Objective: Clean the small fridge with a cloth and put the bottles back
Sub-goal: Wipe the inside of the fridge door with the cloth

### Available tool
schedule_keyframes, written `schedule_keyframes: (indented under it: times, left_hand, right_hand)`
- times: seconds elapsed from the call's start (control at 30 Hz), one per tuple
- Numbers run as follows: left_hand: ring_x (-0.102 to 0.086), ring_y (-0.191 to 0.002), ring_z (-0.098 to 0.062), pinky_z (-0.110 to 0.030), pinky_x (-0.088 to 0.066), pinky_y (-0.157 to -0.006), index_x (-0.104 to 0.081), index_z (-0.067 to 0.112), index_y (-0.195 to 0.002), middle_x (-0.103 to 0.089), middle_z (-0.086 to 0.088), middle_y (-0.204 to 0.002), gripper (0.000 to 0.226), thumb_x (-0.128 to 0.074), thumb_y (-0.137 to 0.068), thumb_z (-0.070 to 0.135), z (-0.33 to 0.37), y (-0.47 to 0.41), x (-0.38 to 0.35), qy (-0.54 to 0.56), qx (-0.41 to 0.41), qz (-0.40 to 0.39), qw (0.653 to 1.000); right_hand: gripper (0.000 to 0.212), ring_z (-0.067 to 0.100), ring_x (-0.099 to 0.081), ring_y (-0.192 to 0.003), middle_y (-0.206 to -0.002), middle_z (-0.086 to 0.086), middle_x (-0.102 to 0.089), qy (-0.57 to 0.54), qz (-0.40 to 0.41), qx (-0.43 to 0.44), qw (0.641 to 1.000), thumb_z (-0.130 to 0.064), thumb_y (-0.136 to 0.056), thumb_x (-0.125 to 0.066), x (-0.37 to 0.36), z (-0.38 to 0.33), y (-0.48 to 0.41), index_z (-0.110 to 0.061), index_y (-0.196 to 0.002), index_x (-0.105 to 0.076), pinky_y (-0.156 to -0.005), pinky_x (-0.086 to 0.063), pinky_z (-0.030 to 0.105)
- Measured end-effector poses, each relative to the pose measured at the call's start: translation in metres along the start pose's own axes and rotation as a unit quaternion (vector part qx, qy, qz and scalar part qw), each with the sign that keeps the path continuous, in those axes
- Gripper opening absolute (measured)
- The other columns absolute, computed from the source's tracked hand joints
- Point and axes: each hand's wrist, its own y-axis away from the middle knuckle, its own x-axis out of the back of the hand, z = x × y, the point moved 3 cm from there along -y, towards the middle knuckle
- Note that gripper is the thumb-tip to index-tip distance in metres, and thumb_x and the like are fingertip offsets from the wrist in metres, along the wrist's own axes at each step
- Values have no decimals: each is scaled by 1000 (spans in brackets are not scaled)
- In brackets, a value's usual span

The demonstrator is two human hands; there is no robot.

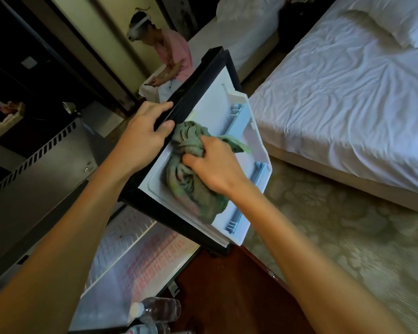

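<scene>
The small fridge's door (217,102) stands swung open, white inner lining facing me, black frame around it. My left hand (143,136) grips the door's top edge, fingers curled over the black seal. My right hand (215,162) holds a crumpled green cloth (191,184) pressed against the door's inner panel, beside the pale blue door shelf rails (256,179). The fridge's open interior (140,256) with its wire shelf lies below my left arm. Clear plastic bottles (157,309) lie on the floor at the bottom edge.
A bed with white sheets (348,104) fills the right side, patterned carpet (336,237) in front of it. A mirror at the back reflects a person in pink (171,56). A dark cabinet top (46,165) sits to the left.
</scene>
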Motion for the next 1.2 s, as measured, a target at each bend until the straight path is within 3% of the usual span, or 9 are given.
schedule_keyframes:
  times: [0.07,0.17,0.3,0.4,0.5,0.6,0.7,0.87,1.2]
  left_hand:
    - [-38,-119,-3,-18,-27,-98,-42,24,-147,-41,5,-137,44,-47,-104,25,0,1,0,3,-3,-12,1000]
    - [-37,-122,-5,-21,-26,-100,-40,27,-148,-38,8,-137,44,-45,-104,28,-1,2,1,5,-5,-36,999]
    - [-35,-132,-8,-22,-23,-105,-36,27,-150,-35,6,-144,47,-44,-104,30,-8,0,4,-9,-11,-63,998]
    - [-33,-136,-11,-22,-21,-107,-32,23,-152,-34,2,-147,49,-43,-104,29,-10,0,3,-36,-23,-63,997]
    - [-32,-138,-14,-21,-20,-107,-31,21,-152,-32,0,-150,49,-42,-105,27,-10,1,0,-55,-35,-50,997]
    - [-33,-137,-14,-21,-21,-107,-32,21,-152,-33,1,-150,48,-43,-105,27,-12,1,-1,-56,-35,-37,997]
    - [-33,-138,-16,-22,-21,-107,-33,20,-152,-33,-1,-150,49,-44,-105,26,-13,-1,-1,-50,-32,-30,998]
    - [-32,-139,-16,-21,-21,-106,-31,19,-152,-31,-2,-152,49,-42,-105,27,-13,-2,-2,-61,-23,-24,998]
    - [-32,-138,-12,-14,-20,-104,-31,17,-153,-31,-3,-151,46,-34,-108,28,-19,-4,-1,-44,-8,-22,999]
  right_hand:
    - [16,26,-63,-85,-90,5,-67,8,-7,10,1000,-29,-85,-65,6,3,-1,-17,-92,-59,-76,-52,40]
    - [35,26,-62,-82,-96,5,-63,28,9,11,1000,-28,-86,-65,15,5,-10,-23,-110,-39,-73,-51,43]
    - [34,18,-53,-77,-107,4,-48,11,146,41,988,-20,-90,-61,28,8,-24,-23,-113,-36,-63,-43,32]
    - [22,30,-55,-94,-113,10,-51,54,222,42,973,-19,-97,-52,29,12,-36,-18,-118,-47,-76,-49,42]
    - [30,41,-35,-122,-142,11,-38,182,251,-11,951,-22,-98,-49,21,9,-42,-22,-128,-50,-90,-44,57]
    - [54,43,-23,-128,-150,8,-29,194,183,-22,964,-44,-91,-56,9,7,-39,-22,-138,-41,-93,-39,60]
    - [82,45,-19,-129,-151,6,-23,172,111,-20,979,-36,-80,-70,6,19,-36,-24,-148,-27,-95,-40,55]
    - [72,42,-29,-124,-145,8,-31,206,113,13,972,-24,-86,-66,14,20,-36,-25,-149,-32,-98,-40,46]
    - [63,35,-33,-106,-132,9,-43,202,65,188,959,-17,-77,-73,-27,20,29,-24,-136,-50,-65,-54,51]
